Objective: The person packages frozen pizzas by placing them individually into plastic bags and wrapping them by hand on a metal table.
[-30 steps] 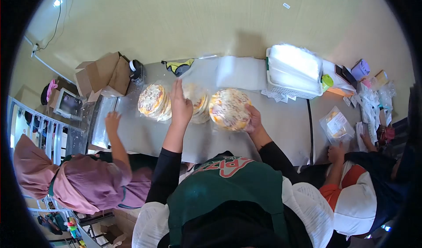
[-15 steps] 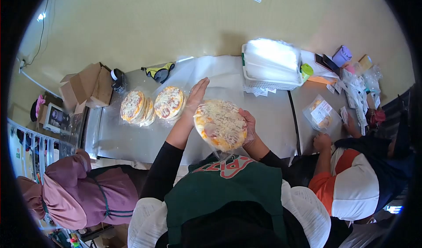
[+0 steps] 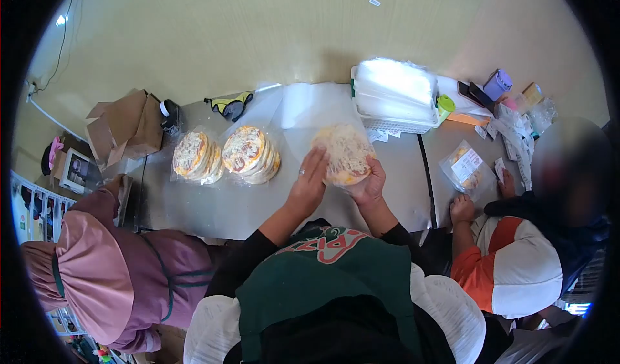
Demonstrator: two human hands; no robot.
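Note:
A cheese-topped pizza in clear plastic (image 3: 344,155) is held up over the metal table, in front of my body. My right hand (image 3: 371,182) grips its lower right edge. Against its left side lies my left hand (image 3: 309,184), fingers stretched out and a ring on one of them. To the left stand two stacks of wrapped pizzas, the nearer one (image 3: 245,151) and the farther one (image 3: 192,155).
Behind are a white basket of plastic bags (image 3: 395,124), a green-lidded container (image 3: 445,104) and a yellow-black item (image 3: 231,106). A cardboard box (image 3: 129,128) sits left. One co-worker (image 3: 516,261) handles a labelled package (image 3: 464,170) at right; another co-worker (image 3: 123,261) is at left.
The wrapped pizza has moved up and away from my body. My left hand has come down from its raised position onto the pizza's left side. The left co-worker's arm now reaches forward.

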